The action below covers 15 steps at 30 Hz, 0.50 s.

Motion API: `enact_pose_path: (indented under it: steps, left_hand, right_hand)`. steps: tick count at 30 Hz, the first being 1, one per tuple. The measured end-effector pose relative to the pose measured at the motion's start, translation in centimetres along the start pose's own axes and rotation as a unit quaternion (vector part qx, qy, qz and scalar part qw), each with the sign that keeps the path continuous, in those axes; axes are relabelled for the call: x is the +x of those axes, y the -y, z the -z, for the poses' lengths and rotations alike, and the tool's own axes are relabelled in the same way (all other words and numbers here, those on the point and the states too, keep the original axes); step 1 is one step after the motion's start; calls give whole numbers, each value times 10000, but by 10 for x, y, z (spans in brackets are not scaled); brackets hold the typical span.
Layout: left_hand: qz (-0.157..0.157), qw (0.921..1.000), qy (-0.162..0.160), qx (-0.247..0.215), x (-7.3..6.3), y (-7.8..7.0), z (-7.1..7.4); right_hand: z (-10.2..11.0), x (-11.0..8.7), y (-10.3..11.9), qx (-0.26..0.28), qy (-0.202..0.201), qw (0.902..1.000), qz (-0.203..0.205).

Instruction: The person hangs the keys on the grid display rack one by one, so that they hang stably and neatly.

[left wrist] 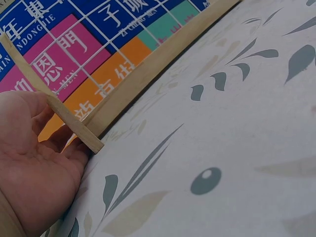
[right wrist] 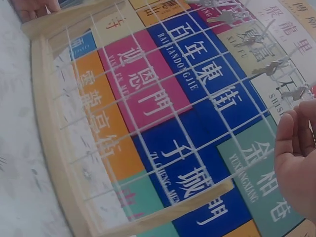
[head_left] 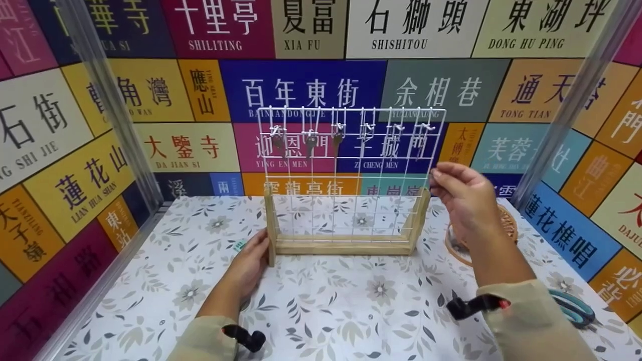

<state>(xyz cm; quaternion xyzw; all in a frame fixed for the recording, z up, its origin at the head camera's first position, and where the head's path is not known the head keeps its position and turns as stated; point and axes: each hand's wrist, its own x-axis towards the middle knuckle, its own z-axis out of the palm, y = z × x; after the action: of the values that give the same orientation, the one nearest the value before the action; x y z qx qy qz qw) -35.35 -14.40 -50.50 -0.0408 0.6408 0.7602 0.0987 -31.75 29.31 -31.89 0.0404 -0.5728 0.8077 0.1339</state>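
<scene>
A white wire grid rack (head_left: pixel 371 158) stands upright in a wooden base (head_left: pixel 346 248). Along its upper part, several keys (head_left: pixel 311 143) hang from white ties. My left hand (head_left: pixel 251 263) grips the lower left wooden upright (left wrist: pixel 69 118), its thumb against the wood and fingers around the back. At the grid's right edge, just above the right upright (head_left: pixel 422 215), is my right hand (head_left: pixel 466 195), fingers bent and thumb near the index fingertip. Whether those fingertips pinch the wire or something small cannot be made out; in the right wrist view that hand (right wrist: pixel 298 158) is cut off.
Behind my right forearm sits a round woven basket (head_left: pixel 506 225), partly covered. Teal-handled scissors (head_left: pixel 572 306) lie by the right sleeve. A small green item (head_left: pixel 239 245) shows beside the left hand. Sign-patterned panels (head_left: pixel 301 90) enclose the leaf-print tabletop (head_left: pixel 321 306).
</scene>
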Motion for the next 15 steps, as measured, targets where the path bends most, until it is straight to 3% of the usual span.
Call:
enact_pose_path:
  steps: [8, 15]
  left_hand:
    - [30, 10000, 19, 3, 0, -1, 1]
    - [-69, 9999, 85, -55, 1, 0, 2]
  right_hand:
    - [19, -24, -41, 220, 48, 9997, -14]
    - [33, -23, -66, -186, 39, 9997, 168]
